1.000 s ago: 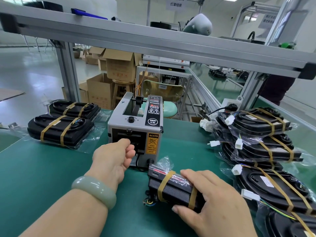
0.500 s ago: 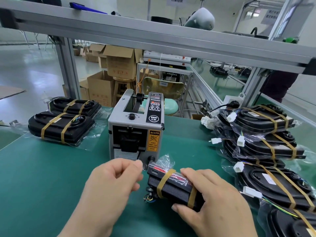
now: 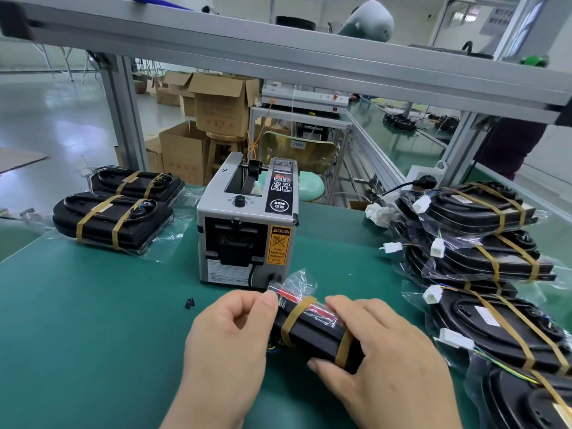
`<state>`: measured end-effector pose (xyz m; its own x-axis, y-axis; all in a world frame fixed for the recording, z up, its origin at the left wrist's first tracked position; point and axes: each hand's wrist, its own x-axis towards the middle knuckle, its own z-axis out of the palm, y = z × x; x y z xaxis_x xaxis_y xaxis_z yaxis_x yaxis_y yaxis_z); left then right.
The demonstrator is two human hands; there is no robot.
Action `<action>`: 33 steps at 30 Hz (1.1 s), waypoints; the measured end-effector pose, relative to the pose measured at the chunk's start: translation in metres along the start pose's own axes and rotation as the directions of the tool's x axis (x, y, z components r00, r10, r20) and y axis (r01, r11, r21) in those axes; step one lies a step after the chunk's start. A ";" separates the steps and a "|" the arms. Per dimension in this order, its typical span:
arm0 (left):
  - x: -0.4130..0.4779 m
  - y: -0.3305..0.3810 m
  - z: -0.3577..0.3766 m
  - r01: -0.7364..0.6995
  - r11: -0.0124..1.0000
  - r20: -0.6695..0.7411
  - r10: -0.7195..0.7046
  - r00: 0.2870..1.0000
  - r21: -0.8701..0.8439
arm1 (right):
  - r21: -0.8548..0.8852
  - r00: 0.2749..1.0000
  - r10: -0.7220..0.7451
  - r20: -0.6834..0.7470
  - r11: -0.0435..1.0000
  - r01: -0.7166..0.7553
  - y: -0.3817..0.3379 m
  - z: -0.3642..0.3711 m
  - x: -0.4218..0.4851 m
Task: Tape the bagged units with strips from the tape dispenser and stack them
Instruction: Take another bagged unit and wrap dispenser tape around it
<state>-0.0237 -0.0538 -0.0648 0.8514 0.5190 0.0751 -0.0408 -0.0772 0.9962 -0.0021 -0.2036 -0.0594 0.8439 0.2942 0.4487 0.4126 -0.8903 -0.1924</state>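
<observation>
The right hand (image 3: 387, 360) covers the unit's (image 3: 312, 332) near right end, and the left hand (image 3: 229, 335) hides its left end. Whether a strip sits between that thumb and forefinger cannot be told. Both forearms run off the near edge. The corner unit (image 3: 520, 404), near right, is cut by the frame. In the right stack (image 3: 483, 212) the lower units lie mostly buried. The dispenser's (image 3: 244, 230) fine print is too small to read.
</observation>
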 end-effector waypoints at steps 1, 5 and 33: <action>0.000 0.000 0.001 -0.006 1.000 -0.004 0.006 1.000 0.007 | -0.001 1.000 0.001 0.002 1.000 -0.001 0.000 0.000 0.000; 0.000 0.000 0.002 -0.018 0.999 -0.025 0.019 1.000 0.041 | -0.016 1.000 0.004 0.002 1.000 -0.004 0.000 0.001 0.000; 0.004 -0.009 0.011 -0.087 0.992 -0.115 0.097 0.989 0.090 | -0.017 1.000 0.002 -0.023 1.000 -0.003 -0.001 0.002 0.000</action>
<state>-0.0147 -0.0604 -0.0737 0.7779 0.6032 0.1761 -0.0673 -0.1987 0.9777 -0.0018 -0.2016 -0.0606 0.8368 0.2839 0.4682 0.4044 -0.8969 -0.1788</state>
